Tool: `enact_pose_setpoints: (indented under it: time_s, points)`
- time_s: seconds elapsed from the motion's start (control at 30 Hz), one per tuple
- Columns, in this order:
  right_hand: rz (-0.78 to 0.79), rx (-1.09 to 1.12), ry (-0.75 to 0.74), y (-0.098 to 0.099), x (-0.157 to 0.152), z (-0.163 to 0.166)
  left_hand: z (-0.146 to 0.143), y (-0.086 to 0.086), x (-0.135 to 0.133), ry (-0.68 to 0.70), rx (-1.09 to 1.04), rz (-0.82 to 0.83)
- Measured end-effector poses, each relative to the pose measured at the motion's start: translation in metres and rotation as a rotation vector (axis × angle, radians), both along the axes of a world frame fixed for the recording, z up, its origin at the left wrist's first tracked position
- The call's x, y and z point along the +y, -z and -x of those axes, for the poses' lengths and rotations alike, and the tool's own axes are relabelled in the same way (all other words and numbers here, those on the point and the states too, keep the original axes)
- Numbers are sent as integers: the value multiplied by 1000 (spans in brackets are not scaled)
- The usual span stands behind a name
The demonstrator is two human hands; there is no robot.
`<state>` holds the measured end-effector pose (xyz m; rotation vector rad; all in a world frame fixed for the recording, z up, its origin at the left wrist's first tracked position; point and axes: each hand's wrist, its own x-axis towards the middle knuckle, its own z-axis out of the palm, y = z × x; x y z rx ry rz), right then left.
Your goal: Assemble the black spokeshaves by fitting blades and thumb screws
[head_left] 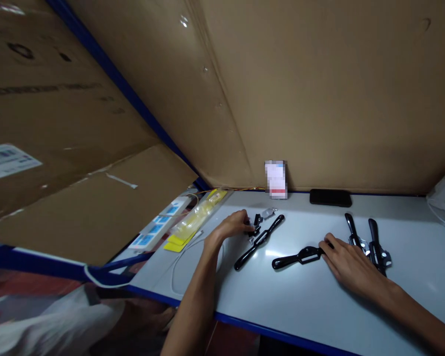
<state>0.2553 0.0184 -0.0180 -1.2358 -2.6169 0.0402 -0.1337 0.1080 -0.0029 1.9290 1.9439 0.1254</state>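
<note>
My right hand (343, 254) is closed around one handle of a black spokeshave body (307, 255), whose other handle points left over the table. At the small black metal parts (257, 225), my left hand (233, 225) has its fingers curled and pressed together on one piece; its exact shape is partly hidden. A second black spokeshave body (260, 242) lies slantwise just right of those parts. Behind the parts rests a small clear packet (269, 213). Two more spokeshaves, one (351, 230) partly behind my right hand and another (374, 244), carry bright metal fittings.
A black phone (330, 198) lies at the table's back edge, near an upright card (276, 179). On the left are yellow strips in clear plastic (196, 220), a white power strip (159, 225) and a white cable (176, 267). Cardboard walls (319, 99) enclose the back and left.
</note>
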Motion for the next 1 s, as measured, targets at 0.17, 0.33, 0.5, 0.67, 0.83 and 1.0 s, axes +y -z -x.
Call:
enact_pose_setpoints:
  time_s: [0.17,0.33,0.5,0.67,0.83,1.0]
  points:
    - [6,0,-12,-2,1,0,-4,-4,0,15,-129,-59]
    - [19,3,-7,-2,1,-1,-7,-19,2,-20,-269,-208]
    - [66,145,44,-5,1,0,-50,-27,-11,11,-528,-258]
    - [224,415,67,-13,2,5,-125,-18,-45,151,-1070,-22]
    - [404,548,66,-10,-2,17,-162,-7,-70,212,-1306,260]
    - [462,753,149,-15,0,17,-155,-15,-75,353,-893,31]
